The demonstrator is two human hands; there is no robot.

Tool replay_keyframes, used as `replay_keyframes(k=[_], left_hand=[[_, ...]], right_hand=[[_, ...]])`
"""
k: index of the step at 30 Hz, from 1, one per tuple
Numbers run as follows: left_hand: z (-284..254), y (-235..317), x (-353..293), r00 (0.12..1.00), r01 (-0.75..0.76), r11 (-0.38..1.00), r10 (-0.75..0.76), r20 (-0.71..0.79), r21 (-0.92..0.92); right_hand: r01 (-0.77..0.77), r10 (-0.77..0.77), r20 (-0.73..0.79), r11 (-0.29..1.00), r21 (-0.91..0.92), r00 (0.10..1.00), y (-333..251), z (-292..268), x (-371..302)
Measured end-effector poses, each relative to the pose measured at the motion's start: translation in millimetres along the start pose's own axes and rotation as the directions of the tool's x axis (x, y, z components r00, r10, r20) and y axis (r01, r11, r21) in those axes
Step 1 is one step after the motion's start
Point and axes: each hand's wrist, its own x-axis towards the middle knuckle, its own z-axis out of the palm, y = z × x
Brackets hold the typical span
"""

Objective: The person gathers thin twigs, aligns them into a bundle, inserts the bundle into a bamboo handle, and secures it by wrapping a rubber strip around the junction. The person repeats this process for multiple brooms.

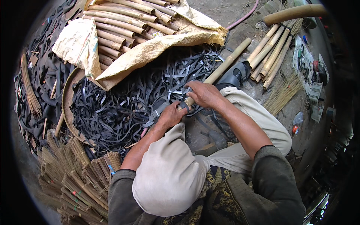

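A bamboo pole (227, 62) slants from the upper right down to my hands, between my bent legs. Close to its lower end, my left hand (172, 114) is closed round it, with a dark rubber strip (184, 105) wrapped on the pole beside the fingers. Just above, my right hand (204, 93) lies over the pole with bent fingers, pinching a part of the dark strip. The fingertips partly hide the wrapping. A dark sandal (236, 73) on my foot is right of the pole, and another sandal (159, 108) shows behind my left hand.
A heap of black rubber strips (108, 112) spreads left of my hands. Behind it, a pale woven sack (150, 56) bears many cut bamboo poles (116, 22). Stick bundles (82, 180) lie at lower left; tied bamboo handles (272, 52) lie at upper right.
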Motion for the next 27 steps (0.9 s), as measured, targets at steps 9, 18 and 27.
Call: replay_keyframes(k=[9, 18, 27], left_hand=[[5, -6, 2, 1.0, -0.001, 1.0, 0.002, -0.025, 0.022], [4, -10, 7, 0.979, 0.196, 0.759, -0.117, 0.166, -0.621], [0, -6, 8, 0.963, 0.27, 0.637, -0.183, 0.198, -0.722]], right_hand=[[0.192, -0.084, 0.279, 0.901, -0.388, 0.957, -17, 10, 45], [0.162, -0.166, 0.384, 0.986, 0.042, 0.908, 0, 23, 33], [0.086, -0.008, -0.193, 0.913, 0.398, 0.981, -5, 85, -51]])
